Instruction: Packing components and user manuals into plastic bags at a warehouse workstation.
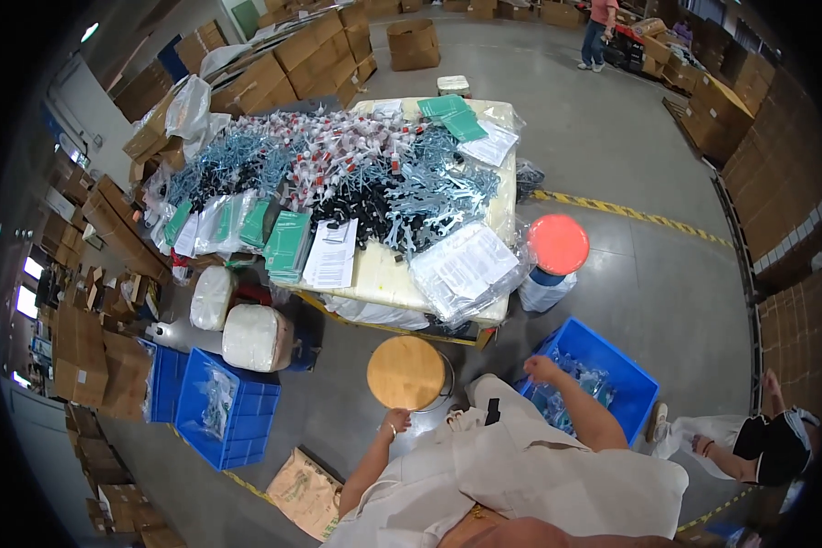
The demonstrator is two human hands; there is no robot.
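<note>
My left hand [396, 420] is at the near rim of a round wooden-topped stool [405, 373], its fingers closed against the edge. My right hand [541, 368] hangs over the left side of a blue plastic bin [627, 408], fingers curled; whatever they hold, if anything, is too small to make out. Clear bags of small parts [575, 384] lie inside that bin. Beyond the stool stands a work table [384, 279] heaped with silvery wrenches [443, 196], black pieces [347, 201], bluish metal rods [237, 151] and white-and-red parts [356, 142].
Green booklets [289, 245] and printed sheets [331, 254] lie along the table's near edge. A red-topped stool [558, 245] stands right of it. At left are another blue bin [247, 420] and wrapped white stools [252, 336]. Another person's arm [726, 461] shows at lower right.
</note>
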